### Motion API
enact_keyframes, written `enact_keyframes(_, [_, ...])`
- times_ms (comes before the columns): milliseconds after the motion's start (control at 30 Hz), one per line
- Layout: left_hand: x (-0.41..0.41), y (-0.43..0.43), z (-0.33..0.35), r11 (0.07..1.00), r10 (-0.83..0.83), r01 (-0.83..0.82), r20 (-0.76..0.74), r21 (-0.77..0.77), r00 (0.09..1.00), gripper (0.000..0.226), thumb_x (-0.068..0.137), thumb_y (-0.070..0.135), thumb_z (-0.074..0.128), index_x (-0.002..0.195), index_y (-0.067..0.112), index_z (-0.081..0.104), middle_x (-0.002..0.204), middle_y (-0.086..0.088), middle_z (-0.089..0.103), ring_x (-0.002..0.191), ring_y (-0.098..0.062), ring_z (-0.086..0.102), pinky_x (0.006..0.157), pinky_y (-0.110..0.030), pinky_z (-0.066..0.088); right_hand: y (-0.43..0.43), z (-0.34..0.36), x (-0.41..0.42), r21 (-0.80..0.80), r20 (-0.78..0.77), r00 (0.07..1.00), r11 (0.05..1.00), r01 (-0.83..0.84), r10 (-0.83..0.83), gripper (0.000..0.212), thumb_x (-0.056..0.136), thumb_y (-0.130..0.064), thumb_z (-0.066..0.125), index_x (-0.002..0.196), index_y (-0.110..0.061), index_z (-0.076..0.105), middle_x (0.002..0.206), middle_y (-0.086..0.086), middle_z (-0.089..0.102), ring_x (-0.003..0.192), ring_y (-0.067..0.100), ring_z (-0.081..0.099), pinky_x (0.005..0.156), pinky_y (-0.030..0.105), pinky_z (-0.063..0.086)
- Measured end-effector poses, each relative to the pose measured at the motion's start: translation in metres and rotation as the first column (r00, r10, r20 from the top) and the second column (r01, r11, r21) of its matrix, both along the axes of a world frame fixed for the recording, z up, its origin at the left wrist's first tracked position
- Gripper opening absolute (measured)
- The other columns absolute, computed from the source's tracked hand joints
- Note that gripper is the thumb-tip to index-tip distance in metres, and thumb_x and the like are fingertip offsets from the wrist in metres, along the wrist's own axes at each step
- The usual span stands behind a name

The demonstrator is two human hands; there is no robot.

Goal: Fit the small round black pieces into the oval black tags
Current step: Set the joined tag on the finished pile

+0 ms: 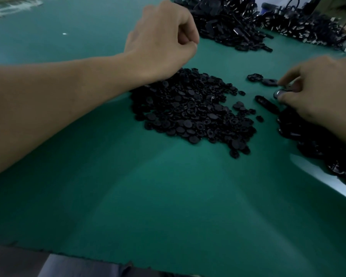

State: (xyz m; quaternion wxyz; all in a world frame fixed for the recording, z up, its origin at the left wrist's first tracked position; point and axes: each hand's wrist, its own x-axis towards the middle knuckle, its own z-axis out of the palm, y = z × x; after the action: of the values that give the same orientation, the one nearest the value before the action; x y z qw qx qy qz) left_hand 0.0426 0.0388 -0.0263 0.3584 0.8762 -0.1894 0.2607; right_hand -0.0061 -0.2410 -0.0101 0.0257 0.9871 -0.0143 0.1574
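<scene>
The left hand point(162, 41) hovers above the table point(128, 186), fingers curled into a loose fist; whether it holds anything inside cannot be told. Directly below and toward the person lies the heap of small round black pieces point(192, 108). The right hand point(318, 92) is low at the right, fingers bent down, pinching a small glinting part point(280, 93) too blurred to name. A loose oval black tag point(270, 81) lies just left of its fingertips, long axis running roughly left to right, so this hand is clearly the nearer. More tags point(312, 140) are heaped beneath its wrist, near the mat's right edge. Bare green surface stretches toward the near edge; dark heaps point(228, 23) sit far behind.
</scene>
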Motion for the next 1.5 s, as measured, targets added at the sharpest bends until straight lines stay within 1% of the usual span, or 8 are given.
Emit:
enact_keyframes(133, [0.000, -0.001, -0.002, 1.000, -0.021, 0.021, 0.015, 0.016, 1.000, 0.010, 0.092, 0.021, 0.061, 0.091, 0.025, 0.071, 0.086, 0.009, 0.067, 0.069, 0.007, 0.055, 0.078, -0.035, 0.059, 0.005, 0.002, -0.003, 0.017, 0.025, 0.999, 0.999, -0.037, 0.037, 0.019, 0.088, -0.012, 0.070, 0.103, -0.022, 0.073, 0.084, 0.011, 0.067, 0.078, 0.036, 0.064, 0.074, 0.041, 0.054])
enact_keyframes(300, [0.002, 0.000, -0.003, 0.999, -0.029, 0.029, 0.011, 0.026, 1.000, 0.010, 0.092, 0.022, 0.062, 0.089, 0.028, 0.068, 0.084, 0.011, 0.065, 0.071, 0.008, 0.056, 0.079, -0.036, 0.059, 0.006, 0.000, 0.002, -0.031, -0.076, 0.997, 0.999, 0.019, -0.022, 0.029, 0.087, -0.016, 0.074, 0.116, -0.016, 0.069, 0.106, 0.019, 0.066, 0.094, 0.039, 0.063, 0.078, 0.040, 0.051])
enact_keyframes(433, [0.002, 0.000, -0.003, 0.999, -0.036, 0.035, 0.011, 0.034, 0.999, 0.009, 0.092, 0.021, 0.062, 0.089, 0.027, 0.069, 0.085, 0.009, 0.066, 0.072, 0.006, 0.057, 0.079, -0.036, 0.059, 0.008, 0.001, -0.001, 0.001, -0.095, 0.995, 1.000, 0.023, -0.023, 0.024, 0.089, -0.006, 0.064, 0.108, -0.018, 0.071, 0.099, 0.020, 0.064, 0.080, 0.037, 0.063, 0.072, 0.037, 0.052])
enact_keyframes(667, [0.001, -0.002, -0.004, 0.998, -0.065, 0.065, -0.005, 0.008, 0.998, 0.009, 0.090, 0.022, 0.062, 0.092, 0.025, 0.071, 0.082, 0.012, 0.067, 0.063, 0.008, 0.056, 0.072, -0.027, 0.057, 0.024, 0.006, -0.011, 0.015, 0.153, 0.985, 0.997, -0.080, 0.076, 0.035, 0.096, -0.003, 0.048, 0.120, -0.020, 0.067, 0.112, 0.020, 0.067, 0.077, 0.034, 0.061, 0.072, 0.041, 0.056])
enact_keyframes(767, [-0.001, -0.004, -0.004, 0.991, -0.129, 0.129, 0.006, 0.014, 0.992, 0.011, 0.093, 0.028, 0.064, 0.094, 0.020, 0.072, 0.084, 0.008, 0.069, 0.063, 0.011, 0.056, 0.065, -0.008, 0.046, 0.035, 0.006, -0.017, 0.120, 0.213, 0.963, 0.974, -0.193, 0.165, 0.030, 0.102, -0.008, 0.048, 0.122, -0.020, 0.067, 0.111, 0.008, 0.067, 0.070, 0.015, 0.055, 0.053, 0.012, 0.043])
enact_keyframes(833, [-0.004, -0.005, -0.002, 0.981, -0.192, 0.192, 0.018, 0.006, 0.981, 0.017, 0.095, 0.035, 0.066, 0.098, 0.020, 0.071, 0.084, 0.011, 0.067, 0.070, 0.009, 0.059, 0.069, -0.007, 0.045, 0.045, 0.005, -0.023, 0.249, 0.218, 0.941, 0.917, -0.311, 0.260, 0.027, 0.102, -0.010, 0.052, 0.120, -0.023, 0.066, 0.104, -0.005, 0.065, 0.076, 0.007, 0.061, 0.061, 0.001, 0.038])
enact_keyframes(1067, [-0.015, -0.013, 0.001, 0.906, -0.424, 0.424, -0.001, -0.009, 0.906, 0.024, 0.096, 0.032, 0.067, 0.104, 0.011, 0.072, 0.093, 0.007, 0.070, 0.086, -0.002, 0.068, 0.077, -0.015, 0.051, 0.068, -0.003, -0.027, 0.638, 0.326, 0.843, 0.558, -0.531, 0.429, 0.028, 0.089, 0.003, 0.070, 0.109, -0.016, 0.064, 0.101, -0.001, 0.066, 0.093, 0.010, 0.070, 0.082, 0.022, 0.058])
enact_keyframes(1500, [-0.021, -0.020, 0.003, 0.838, -0.513, 0.495, -0.021, -0.231, 0.858, 0.011, 0.095, 0.015, 0.067, 0.106, 0.016, 0.064, 0.087, 0.005, 0.066, 0.080, -0.004, 0.069, 0.071, -0.019, 0.055, 0.064, 0.001, -0.026, 0.777, 0.315, 0.891, 0.450, -0.440, 0.327, 0.008, 0.092, -0.017, 0.070, 0.095, -0.024, 0.069, 0.080, -0.003, 0.074, 0.074, 0.012, 0.072, 0.064, 0.022, 0.053])
